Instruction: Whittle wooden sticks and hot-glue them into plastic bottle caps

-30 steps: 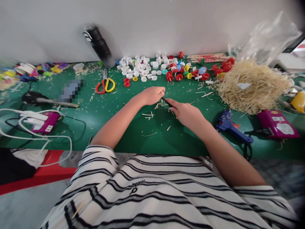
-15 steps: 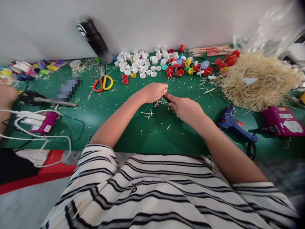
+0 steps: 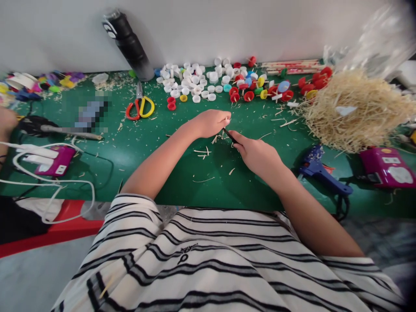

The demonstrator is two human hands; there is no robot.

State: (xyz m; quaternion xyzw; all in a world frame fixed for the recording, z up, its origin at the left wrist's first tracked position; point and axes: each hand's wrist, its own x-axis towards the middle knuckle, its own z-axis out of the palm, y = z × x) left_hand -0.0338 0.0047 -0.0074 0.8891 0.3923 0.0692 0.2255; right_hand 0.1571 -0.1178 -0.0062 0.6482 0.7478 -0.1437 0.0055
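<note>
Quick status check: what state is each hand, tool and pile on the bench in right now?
left hand: closed, pinching a thin stick
right hand: gripping a dark blade
scissors: lying closed
glue gun: lying on its side
bottle caps: scattered loose

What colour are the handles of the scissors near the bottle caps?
The scissors have one red handle and one yellow handle, seen in the head view.

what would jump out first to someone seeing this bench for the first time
Mid-table, the left hand pinches a thin pale stick while the right hand holds a dark blade against it, over a scatter of shavings. Behind them along the wall lies a spread of white and coloured bottle caps, and at the right a big heap of straw-coloured shavings.
</note>
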